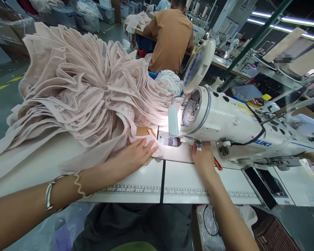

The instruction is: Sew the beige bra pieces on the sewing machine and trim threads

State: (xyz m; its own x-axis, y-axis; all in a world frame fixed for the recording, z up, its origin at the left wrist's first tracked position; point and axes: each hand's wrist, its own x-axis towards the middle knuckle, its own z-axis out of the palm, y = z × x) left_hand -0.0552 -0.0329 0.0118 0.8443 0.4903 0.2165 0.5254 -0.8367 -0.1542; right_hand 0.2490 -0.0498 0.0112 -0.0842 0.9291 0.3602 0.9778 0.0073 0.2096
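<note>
My left hand (140,151) lies on the edge of a pale pink fabric piece (157,148), its fingers stretched out flat, just left of the needle area. That piece runs back towards a big heap of pale pink garment pieces (94,80) with lace trim. My right hand (202,157) reaches under the arm of a white sewing machine (225,115); its fingers are hidden behind the machine's parts. A lit metal needle plate (169,139) sits between my hands. Beside my right wrist lies a small orange-red tool (218,164).
A ruler strip (136,190) runs along the table's front edge. At the right lies a dark phone (260,188). A round magnifier-like disc (200,66) stands above the machine head. Beyond the heap, a person in a brown shirt (171,38) sits at another machine.
</note>
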